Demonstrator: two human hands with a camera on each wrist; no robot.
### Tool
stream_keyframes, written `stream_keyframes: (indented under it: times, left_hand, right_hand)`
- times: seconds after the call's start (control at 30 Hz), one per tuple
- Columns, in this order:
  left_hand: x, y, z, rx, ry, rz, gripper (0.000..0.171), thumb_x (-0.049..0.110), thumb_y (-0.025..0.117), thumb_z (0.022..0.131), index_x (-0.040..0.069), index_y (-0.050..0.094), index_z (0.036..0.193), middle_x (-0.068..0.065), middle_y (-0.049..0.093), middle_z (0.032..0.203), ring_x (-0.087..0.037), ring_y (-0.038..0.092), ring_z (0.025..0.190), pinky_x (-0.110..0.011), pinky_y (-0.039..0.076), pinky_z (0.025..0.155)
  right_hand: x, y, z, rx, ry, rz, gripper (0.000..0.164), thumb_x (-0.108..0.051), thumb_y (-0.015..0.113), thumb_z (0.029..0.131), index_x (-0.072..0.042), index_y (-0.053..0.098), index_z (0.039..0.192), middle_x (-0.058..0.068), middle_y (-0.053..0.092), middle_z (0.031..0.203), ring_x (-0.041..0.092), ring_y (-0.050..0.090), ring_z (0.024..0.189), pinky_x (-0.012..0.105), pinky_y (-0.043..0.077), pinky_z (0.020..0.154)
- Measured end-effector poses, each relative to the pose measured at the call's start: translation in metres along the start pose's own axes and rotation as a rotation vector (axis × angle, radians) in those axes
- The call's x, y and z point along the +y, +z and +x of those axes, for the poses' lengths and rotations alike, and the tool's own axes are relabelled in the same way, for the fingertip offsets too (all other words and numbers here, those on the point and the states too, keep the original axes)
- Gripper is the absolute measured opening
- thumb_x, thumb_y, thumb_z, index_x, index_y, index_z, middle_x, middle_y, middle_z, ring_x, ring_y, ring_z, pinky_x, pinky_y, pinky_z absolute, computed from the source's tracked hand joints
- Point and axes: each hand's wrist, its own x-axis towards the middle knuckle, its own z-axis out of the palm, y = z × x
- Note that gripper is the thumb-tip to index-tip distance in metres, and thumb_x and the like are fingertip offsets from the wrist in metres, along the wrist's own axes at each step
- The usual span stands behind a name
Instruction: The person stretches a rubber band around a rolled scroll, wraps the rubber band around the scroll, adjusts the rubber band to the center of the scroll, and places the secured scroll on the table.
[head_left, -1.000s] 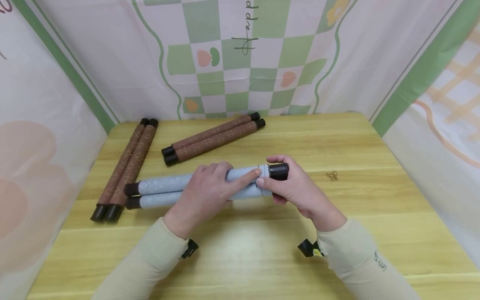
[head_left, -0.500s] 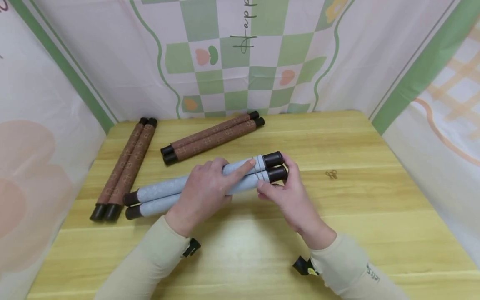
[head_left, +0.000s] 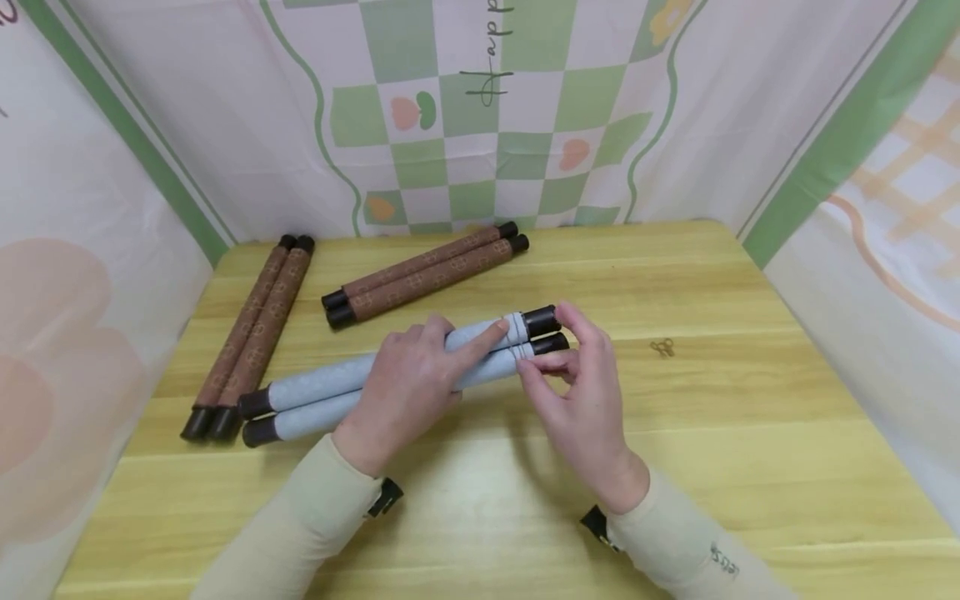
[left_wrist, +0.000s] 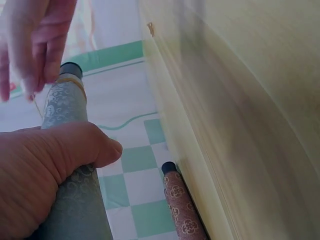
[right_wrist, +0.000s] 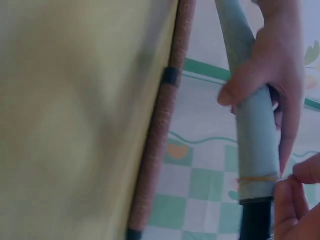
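Blue rolls [head_left: 322,380], a pair with dark caps [head_left: 539,321], lie side by side in the left hand [head_left: 408,379], and I see them raised over the wooden table [head_left: 720,417]. That hand grips around both; its forefinger lies straight along the upper roll, while the thumb bears on the near side. Its remaining fingers are mostly hidden, so I cannot tell how they sit.

On my right wrist view, a yellowish band [right_wrist: 257,178] circles a roll just beside the cap. The right hand [head_left: 588,408] pinches a strand of it, thumb and a fingertip brought together, with the forefinger reaching toward the upper cap in the head view.

Farther off, I have two pairs of brown rolls: one slanting along the left side [head_left: 268,335], the other lying toward the back [head_left: 431,281]. A few brown loops [head_left: 663,348] rest on the wood, right of the hands.
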Motion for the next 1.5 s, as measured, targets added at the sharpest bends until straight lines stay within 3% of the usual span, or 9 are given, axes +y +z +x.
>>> stream_keyframes:
  times: [0.1, 0.23, 0.33, 0.53, 0.67, 0.87, 1.03, 1.3, 1.5]
  left_hand:
    - [0.003, -0.001, 0.0, 0.014, 0.019, 0.018, 0.092, 0.02, 0.089, 0.077, 0.04, 0.047, 0.156, -0.014, 0.063, 0.091, -0.023, 0.054, 0.058, -0.039, 0.049, 0.049]
    - [0.007, -0.003, -0.001, 0.03, 0.05, 0.037, 0.09, 0.019, 0.087, 0.078, 0.04, 0.047, 0.156, -0.011, 0.061, 0.089, -0.021, 0.055, 0.059, -0.036, 0.047, 0.049]
    - [0.01, -0.004, -0.002, 0.028, 0.069, 0.05, 0.09, 0.019, 0.087, 0.079, 0.039, 0.046, 0.157, -0.01, 0.06, 0.088, -0.02, 0.056, 0.058, -0.035, 0.046, 0.049]
    - [0.01, -0.004, -0.003, -0.014, 0.072, 0.022, 0.088, 0.021, 0.089, 0.079, 0.039, 0.048, 0.156, -0.008, 0.058, 0.085, -0.018, 0.052, 0.057, -0.033, 0.042, 0.048]
    - [0.008, -0.003, -0.003, -0.038, 0.067, 0.002, 0.087, 0.02, 0.088, 0.08, 0.037, 0.048, 0.156, -0.007, 0.058, 0.085, -0.016, 0.051, 0.057, -0.032, 0.042, 0.048]
    - [0.004, -0.002, -0.004, -0.051, 0.053, -0.01, 0.09, 0.024, 0.09, 0.079, 0.038, 0.047, 0.156, -0.008, 0.06, 0.087, -0.017, 0.054, 0.059, -0.033, 0.045, 0.049]
    - [0.003, -0.001, -0.005, -0.076, 0.05, 0.006, 0.095, 0.03, 0.094, 0.075, 0.036, 0.046, 0.157, -0.009, 0.062, 0.09, -0.019, 0.058, 0.06, -0.034, 0.047, 0.05]
    - [0.004, 0.0, -0.005, -0.096, 0.039, 0.008, 0.089, 0.033, 0.095, 0.073, 0.015, 0.053, 0.15, -0.012, 0.069, 0.104, -0.025, 0.067, 0.069, -0.04, 0.054, 0.055]
    - [0.008, 0.0, -0.005, -0.144, 0.034, 0.01, 0.085, 0.033, 0.095, 0.071, 0.01, 0.057, 0.143, -0.011, 0.07, 0.107, -0.024, 0.068, 0.071, -0.04, 0.056, 0.057]
  right_hand:
    - [0.0, -0.002, 0.01, -0.026, -0.085, -0.124, 0.068, 0.008, 0.073, 0.088, 0.0, 0.046, 0.15, 0.021, 0.057, 0.132, 0.014, 0.073, 0.086, 0.015, 0.055, 0.085]
    - [0.0, -0.005, 0.022, -0.033, -0.184, -0.23, 0.057, 0.003, 0.072, 0.087, 0.001, 0.054, 0.141, 0.014, 0.071, 0.098, 0.024, 0.067, 0.096, 0.032, 0.051, 0.087]
    - [0.001, -0.007, 0.029, -0.039, -0.23, -0.275, 0.054, 0.001, 0.073, 0.087, 0.002, 0.056, 0.138, 0.011, 0.072, 0.088, 0.03, 0.065, 0.1, 0.04, 0.048, 0.085]
    - [0.002, -0.017, 0.038, -0.027, -0.225, -0.32, 0.043, 0.002, 0.067, 0.091, 0.003, 0.059, 0.134, 0.017, 0.067, 0.104, 0.023, 0.072, 0.085, 0.038, 0.056, 0.077]
    - [0.003, -0.026, 0.039, -0.101, -0.175, -0.342, 0.042, 0.0, 0.067, 0.091, 0.003, 0.061, 0.133, 0.02, 0.065, 0.118, 0.027, 0.072, 0.093, 0.043, 0.06, 0.081]
    - [0.002, -0.037, 0.039, -0.416, 0.014, -0.397, 0.061, -0.007, 0.073, 0.088, 0.001, 0.054, 0.146, 0.02, 0.059, 0.146, 0.039, 0.055, 0.135, 0.056, 0.044, 0.112]
    - [0.002, -0.038, 0.038, -0.646, 0.075, -0.525, 0.078, -0.016, 0.082, 0.086, 0.002, 0.045, 0.152, 0.023, 0.046, 0.158, 0.045, 0.043, 0.144, 0.06, 0.036, 0.119]
    - [0.014, -0.029, 0.032, -0.623, -0.094, -0.706, 0.083, -0.019, 0.092, 0.076, 0.003, 0.052, 0.145, 0.027, 0.055, 0.148, 0.046, 0.056, 0.131, 0.058, 0.049, 0.108]
    - [0.019, -0.023, 0.03, -0.652, -0.119, -0.811, 0.085, -0.022, 0.098, 0.068, 0.0, 0.057, 0.138, 0.022, 0.065, 0.133, 0.041, 0.066, 0.117, 0.054, 0.058, 0.093]
